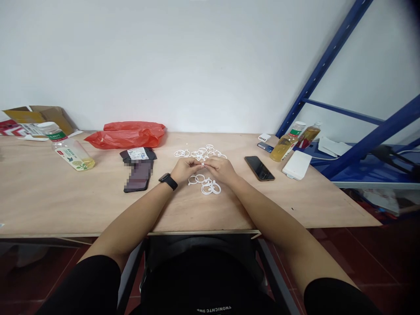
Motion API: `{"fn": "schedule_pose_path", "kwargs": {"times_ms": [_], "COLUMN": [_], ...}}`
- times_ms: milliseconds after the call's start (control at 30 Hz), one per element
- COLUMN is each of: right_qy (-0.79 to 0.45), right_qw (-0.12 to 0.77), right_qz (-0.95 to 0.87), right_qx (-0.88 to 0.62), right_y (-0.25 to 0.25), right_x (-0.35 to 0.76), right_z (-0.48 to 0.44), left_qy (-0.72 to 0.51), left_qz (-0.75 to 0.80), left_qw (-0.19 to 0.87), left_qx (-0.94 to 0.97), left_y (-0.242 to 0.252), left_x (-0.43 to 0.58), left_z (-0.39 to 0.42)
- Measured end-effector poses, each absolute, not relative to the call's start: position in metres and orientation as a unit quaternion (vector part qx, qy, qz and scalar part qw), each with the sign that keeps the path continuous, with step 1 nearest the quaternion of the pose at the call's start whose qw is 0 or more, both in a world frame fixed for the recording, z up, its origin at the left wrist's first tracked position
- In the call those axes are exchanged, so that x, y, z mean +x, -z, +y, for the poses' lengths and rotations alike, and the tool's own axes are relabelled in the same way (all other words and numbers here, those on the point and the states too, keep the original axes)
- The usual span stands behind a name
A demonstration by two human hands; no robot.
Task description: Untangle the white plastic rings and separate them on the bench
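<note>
My left hand (185,169), with a black watch (168,181) on its wrist, and my right hand (223,169) meet over the table. Fingertips of both pinch one white plastic ring (202,165), of which only a small part shows between them. Just beyond my fingers lies a loose heap of white plastic rings (207,151) with small knobs or eyelets, like curtain rings. Nearer to me, below my hands, several more such rings (211,188) lie on the wooden table (203,214), some overlapping.
Left are a red plastic bag (131,134), a dark phone-like item (139,175), a tilted drink bottle (70,151) and a cardboard box (42,118). On the right lie a phone (259,168), a white power bank (297,165) and bottles (285,142) by a blue metal frame (324,61).
</note>
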State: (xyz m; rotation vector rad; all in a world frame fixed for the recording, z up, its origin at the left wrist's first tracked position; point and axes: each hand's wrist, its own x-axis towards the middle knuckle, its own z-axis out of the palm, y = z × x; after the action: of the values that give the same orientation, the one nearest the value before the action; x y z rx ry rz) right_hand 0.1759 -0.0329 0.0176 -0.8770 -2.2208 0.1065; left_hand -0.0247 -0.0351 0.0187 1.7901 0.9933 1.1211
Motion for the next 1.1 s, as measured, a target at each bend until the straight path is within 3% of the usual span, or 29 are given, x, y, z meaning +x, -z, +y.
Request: {"fn": "schedule_pose_path", "kwargs": {"times_ms": [400, 800, 967, 1100], "right_qy": [-0.029, -0.108, -0.078, -0.071], "right_qw": [0.341, 0.425, 0.401, 0.346], "right_qz": [-0.872, -0.838, -0.819, -0.787], "right_qx": [-0.351, -0.326, -0.402, -0.506], "right_y": [-0.021, -0.021, -0.013, -0.003], "right_x": [0.17, 0.166, 0.181, 0.203], "right_z": [-0.03, -0.029, -0.016, -0.001], "left_qy": [-0.439, -0.476, -0.388, -0.278], "left_qz": [0.439, 0.412, 0.429, 0.381], "left_qw": [0.261, 0.259, 0.127, 0.091], "left_qx": [0.739, 0.733, 0.806, 0.877], "left_y": [-0.004, -0.013, -0.018, -0.017], "left_x": [-0.021, -0.02, -0.027, -0.028], "left_z": [-0.028, -0.026, -0.029, -0.033]}}
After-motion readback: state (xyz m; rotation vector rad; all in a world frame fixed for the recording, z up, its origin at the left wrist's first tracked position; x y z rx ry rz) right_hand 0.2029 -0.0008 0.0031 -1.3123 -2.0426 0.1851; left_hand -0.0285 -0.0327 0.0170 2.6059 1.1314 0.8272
